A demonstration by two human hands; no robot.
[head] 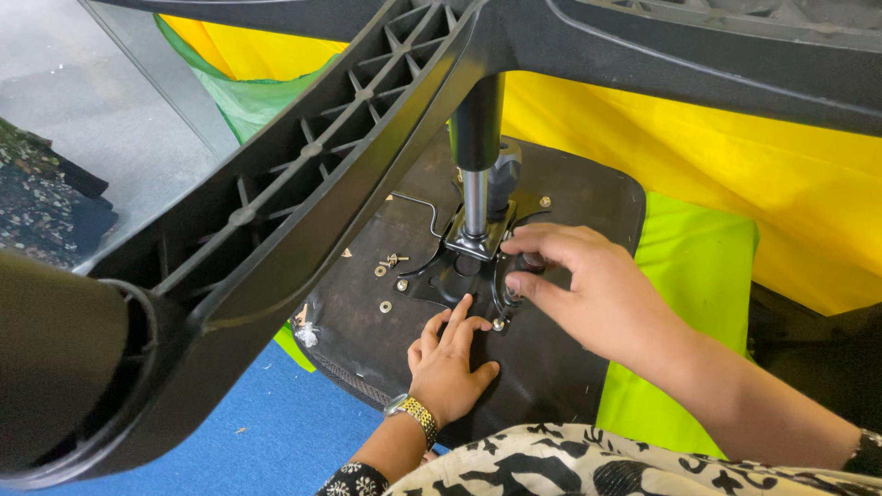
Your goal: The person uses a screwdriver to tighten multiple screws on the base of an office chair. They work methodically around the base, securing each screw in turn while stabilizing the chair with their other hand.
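Note:
An upturned office chair lies below me. Its black seat underside (570,193) faces up, with a black metal mounting plate (450,276) fixed around a chrome gas column (475,197). My left hand (448,358) rests flat on the seat, fingertips at the plate's near edge beside a bolt (498,323). My right hand (588,280) is curled over the plate's right side, fingers pinching a small dark part there. The black star base (303,211) of the chair looms close to the camera, with a castor (55,358) at lower left.
Loose screws and washers (390,264) lie on the seat left of the plate. Yellow and lime-green fabric (735,184) spreads behind and right. A blue mat (276,432) covers the floor at lower left. A grey floor (83,101) shows upper left.

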